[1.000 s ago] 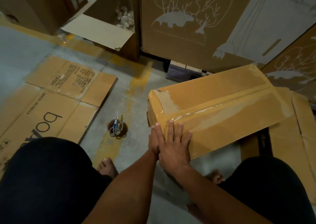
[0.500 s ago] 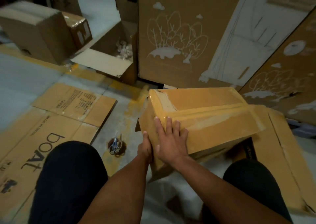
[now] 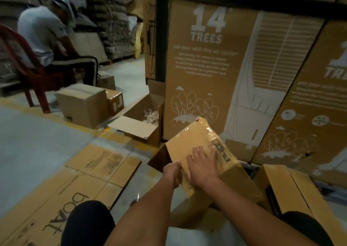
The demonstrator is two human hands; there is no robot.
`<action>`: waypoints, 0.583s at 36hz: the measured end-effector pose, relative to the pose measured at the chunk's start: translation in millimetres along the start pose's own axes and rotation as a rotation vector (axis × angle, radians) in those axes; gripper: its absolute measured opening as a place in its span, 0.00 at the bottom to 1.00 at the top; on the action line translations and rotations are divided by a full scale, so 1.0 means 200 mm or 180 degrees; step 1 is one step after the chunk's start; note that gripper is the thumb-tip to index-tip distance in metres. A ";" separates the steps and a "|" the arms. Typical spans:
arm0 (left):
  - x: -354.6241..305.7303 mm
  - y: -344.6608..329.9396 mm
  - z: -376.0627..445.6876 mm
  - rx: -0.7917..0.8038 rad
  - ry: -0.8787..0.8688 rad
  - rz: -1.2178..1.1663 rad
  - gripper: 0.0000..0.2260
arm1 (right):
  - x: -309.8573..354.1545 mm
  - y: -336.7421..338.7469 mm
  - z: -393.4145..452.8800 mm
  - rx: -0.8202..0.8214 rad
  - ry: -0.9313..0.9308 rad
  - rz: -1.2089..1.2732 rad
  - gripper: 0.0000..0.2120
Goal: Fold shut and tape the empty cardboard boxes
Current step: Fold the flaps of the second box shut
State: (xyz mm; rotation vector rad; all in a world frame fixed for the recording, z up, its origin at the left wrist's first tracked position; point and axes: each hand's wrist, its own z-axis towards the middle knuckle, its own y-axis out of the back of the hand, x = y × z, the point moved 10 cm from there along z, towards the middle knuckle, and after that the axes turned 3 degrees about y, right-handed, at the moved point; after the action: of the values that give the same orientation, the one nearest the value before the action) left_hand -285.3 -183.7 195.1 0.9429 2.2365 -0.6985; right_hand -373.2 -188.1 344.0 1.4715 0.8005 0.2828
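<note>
Box [image 3: 195, 142] tipped on end on floor between knees. Right hand [image 3: 201, 168] flat on upper face, fingers straight; left hand [image 3: 171, 172] grips near edge. Risk: taped face glossy, box could slip or topple.

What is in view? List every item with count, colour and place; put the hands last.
Taped brown cardboard box: one, tan, tilted up, centre, under both hands.
Flattened printed cardboard sheets: several, tan, floor at left.
Open cardboard box: one, brown, small pale items inside, centre.
Closed cardboard boxes: about three, brown, left of it.
Tall printed air-cooler cartons: at least two, tan with white print, behind.
Red plastic chair: one, far left, a person seated.
Left hand: grips the box's near edge.
Right hand: flat on the box.
</note>
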 end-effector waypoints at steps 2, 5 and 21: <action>-0.14 -0.13 -0.05 0.0118 -0.0267 0.0151 0.07 | -0.04 -0.01 -0.03 0.0137 -0.0334 0.0343 0.29; -0.28 -0.29 -0.13 0.0212 -0.0542 0.0453 0.10 | -0.16 0.01 -0.06 0.0202 -0.0836 0.0564 0.34; -0.48 -0.72 -0.36 0.0817 -0.1831 0.2834 0.13 | -0.69 -0.11 -0.16 0.0119 -0.1156 0.0821 0.13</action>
State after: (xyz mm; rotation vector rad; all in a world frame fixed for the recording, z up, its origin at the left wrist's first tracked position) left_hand -364.6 -265.8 344.3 1.4776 1.0750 -0.7011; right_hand -499.3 -251.7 368.8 1.6039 0.3261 0.1855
